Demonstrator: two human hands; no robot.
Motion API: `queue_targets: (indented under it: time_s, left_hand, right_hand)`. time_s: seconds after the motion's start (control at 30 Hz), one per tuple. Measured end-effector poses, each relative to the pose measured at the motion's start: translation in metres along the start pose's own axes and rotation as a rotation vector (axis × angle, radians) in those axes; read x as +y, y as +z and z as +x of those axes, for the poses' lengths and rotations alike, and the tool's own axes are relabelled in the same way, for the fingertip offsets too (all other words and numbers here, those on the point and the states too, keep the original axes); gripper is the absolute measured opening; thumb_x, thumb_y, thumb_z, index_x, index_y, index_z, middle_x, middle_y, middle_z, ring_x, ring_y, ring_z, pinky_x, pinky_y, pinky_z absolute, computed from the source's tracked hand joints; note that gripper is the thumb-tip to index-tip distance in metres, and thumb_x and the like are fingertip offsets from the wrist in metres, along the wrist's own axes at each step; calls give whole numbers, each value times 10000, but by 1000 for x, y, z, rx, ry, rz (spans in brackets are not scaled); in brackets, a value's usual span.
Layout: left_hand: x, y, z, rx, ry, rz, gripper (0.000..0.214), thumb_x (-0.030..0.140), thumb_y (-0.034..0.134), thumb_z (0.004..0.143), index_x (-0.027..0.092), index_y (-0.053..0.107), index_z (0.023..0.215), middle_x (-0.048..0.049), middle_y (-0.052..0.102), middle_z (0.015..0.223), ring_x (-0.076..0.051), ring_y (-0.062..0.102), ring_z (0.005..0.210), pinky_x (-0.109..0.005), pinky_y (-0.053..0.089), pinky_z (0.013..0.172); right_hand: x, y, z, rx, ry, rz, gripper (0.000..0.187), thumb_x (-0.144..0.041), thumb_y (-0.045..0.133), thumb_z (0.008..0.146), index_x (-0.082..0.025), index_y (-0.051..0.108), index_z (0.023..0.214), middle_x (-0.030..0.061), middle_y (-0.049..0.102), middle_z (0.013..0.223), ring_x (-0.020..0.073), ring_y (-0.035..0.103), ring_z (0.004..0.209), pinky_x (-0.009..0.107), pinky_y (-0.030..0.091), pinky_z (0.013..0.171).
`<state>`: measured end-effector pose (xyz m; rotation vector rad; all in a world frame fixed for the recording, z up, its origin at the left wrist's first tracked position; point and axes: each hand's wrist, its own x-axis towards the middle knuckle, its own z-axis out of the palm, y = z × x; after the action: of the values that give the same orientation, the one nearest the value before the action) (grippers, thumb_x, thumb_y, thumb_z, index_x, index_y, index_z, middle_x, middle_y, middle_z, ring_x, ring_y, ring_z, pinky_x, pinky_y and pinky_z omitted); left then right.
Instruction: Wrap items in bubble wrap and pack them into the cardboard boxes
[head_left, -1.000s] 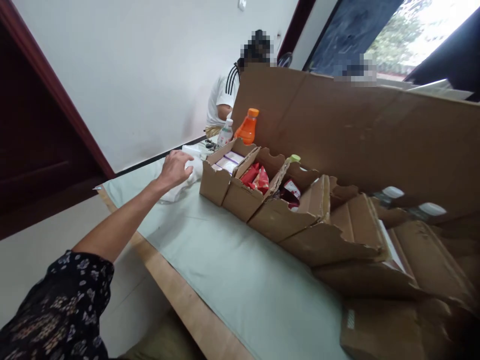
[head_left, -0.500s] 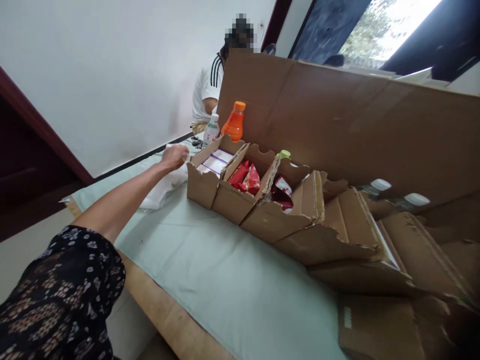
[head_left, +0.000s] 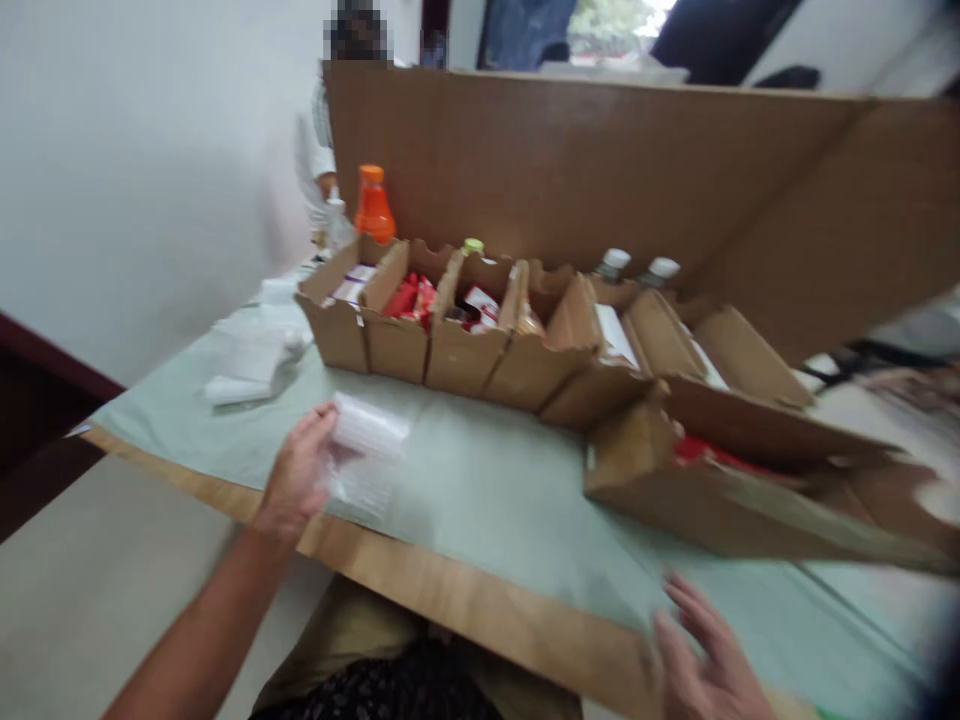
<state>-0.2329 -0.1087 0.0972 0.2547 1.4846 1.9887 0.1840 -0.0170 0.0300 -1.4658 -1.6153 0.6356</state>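
Observation:
My left hand [head_left: 300, 465] is closed on a clear plastic bag [head_left: 371, 430], pinched between thumb and fingers above the green cloth [head_left: 480, 480]. The bag hangs to the right of the hand, partly folded. At the lower right, my right hand [head_left: 701, 650] is held over the table edge with its fingers apart and nothing in it; motion smears it slightly. A pile of whitish plastic bags [head_left: 251, 365] lies on the cloth beyond my left hand, at the left.
Cardboard bins [head_left: 394, 345] stand in a row, holding white boxes [head_left: 354, 284], red packets [head_left: 411, 298] and other goods. Behind them are an orange bottle [head_left: 374, 208] and a tall cardboard panel [head_left: 570, 170]. A long cardboard box [head_left: 735, 500] lies at the right. A person [head_left: 322, 130] is behind the panel.
My left hand has drawn back from the bag pile toward me, now with a plastic bag in it. My right hand has come into view. The view has turned right.

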Motion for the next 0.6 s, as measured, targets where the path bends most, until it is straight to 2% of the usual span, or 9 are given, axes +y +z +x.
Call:
queue_targets:
  time_s: [0.07,0.1,0.13,0.2,0.3,0.37,0.47,0.53,0.6]
  left_hand:
    - [-49,27,-35,-78,-200,5,458,465,829,683,207,631,1006,14,705,838,-195,719,812,-283,582,705]
    - [-67,39,-51,-131,-275,25,485,488,817,707,208,635,1059,-1,723,892,-203,727,858,-282,580,726]
    - [-80,50,-66,-204,-348,55,540,532,793,739,213,633,1144,-21,738,951,-222,734,909,-296,582,750]
    - [-94,62,-90,-414,-472,140,705,654,700,805,239,565,1359,-67,747,1086,-278,738,1000,-356,593,781]
    - [-101,69,-106,-697,-465,264,955,649,748,778,277,365,1570,-119,688,1289,-325,713,1118,-397,592,844]
    - [-103,71,-111,-754,-420,303,1065,549,826,729,272,291,1607,-137,663,1326,-316,714,1100,-387,588,851]
    - [-102,84,-110,-762,-427,395,1004,452,818,728,227,338,1582,-121,713,1184,-261,729,916,-347,571,761]
    - [-99,98,-101,-781,-386,496,919,393,797,727,177,418,1536,-73,730,996,-207,693,796,-302,533,710]
    - [-96,111,-85,-793,-306,604,914,368,770,731,144,413,1542,-17,689,851,-162,632,711,-268,487,669]
  right_hand:
    - [-15,11,-28,-138,-64,125,505,-494,700,880,-267,654,1329,136,635,1435,351,679,1188,516,598,934]
    - [-23,19,-38,-198,-125,191,609,-457,718,868,-277,577,1433,141,595,1491,346,660,1239,505,602,942]
    - [-32,27,-46,-269,-184,240,705,-426,744,848,-287,511,1498,141,537,1555,343,622,1310,492,601,968]
    - [-44,41,-52,-353,-207,268,830,-375,785,805,-284,444,1556,143,482,1603,333,606,1341,473,590,1013]
    - [-47,51,-47,-339,-63,274,709,-343,724,850,-257,503,1518,123,636,1442,280,693,1204,410,587,1011]
    - [-41,49,-39,-301,53,305,575,-367,668,888,-221,582,1438,88,753,1184,233,748,986,345,617,877]
    - [-28,35,-25,-249,158,303,515,-448,637,899,-168,650,1331,38,755,870,184,699,710,294,584,665]
    - [-16,19,-17,-174,211,269,515,-496,628,896,-156,678,1280,50,756,855,187,691,693,306,572,660]
    - [-5,3,-11,-81,248,234,501,-535,626,895,-159,705,1216,88,775,924,213,717,753,347,586,724]
